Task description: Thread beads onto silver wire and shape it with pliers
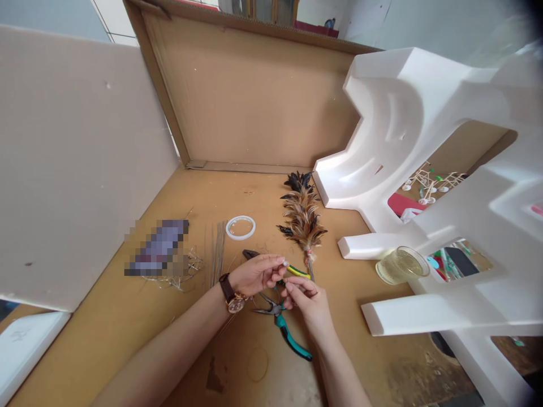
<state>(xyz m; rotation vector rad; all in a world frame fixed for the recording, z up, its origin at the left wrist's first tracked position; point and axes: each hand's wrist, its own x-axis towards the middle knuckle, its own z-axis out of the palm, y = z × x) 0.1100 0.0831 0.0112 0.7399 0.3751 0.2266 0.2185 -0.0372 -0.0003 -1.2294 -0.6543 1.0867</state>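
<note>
My left hand (pixel 261 275), with a watch on its wrist, is closed in a pinch; a tiny pale bit shows at its fingertips, too small to name. Close beside it, my right hand (pixel 309 302) also pinches with thumb and forefinger, and what it holds is hidden. Under and around both hands lie pliers with teal handles (pixel 292 342) and a second tool with a yellow-green handle (pixel 298 272), partly covered by my left hand. A bundle of brown and black feathers (pixel 302 212), bound at its stem, lies just beyond my hands.
Left of the feathers lie a white tape ring (pixel 228 229), straight thin wires (pixel 219 249) and tangled wire bits (pixel 193 265) near a pixelated object (pixel 159 249). A glass of yellowish liquid (pixel 394 268) stands right, among white foam pieces (pixel 407 314). Cardboard (pixel 263 96) walls the back.
</note>
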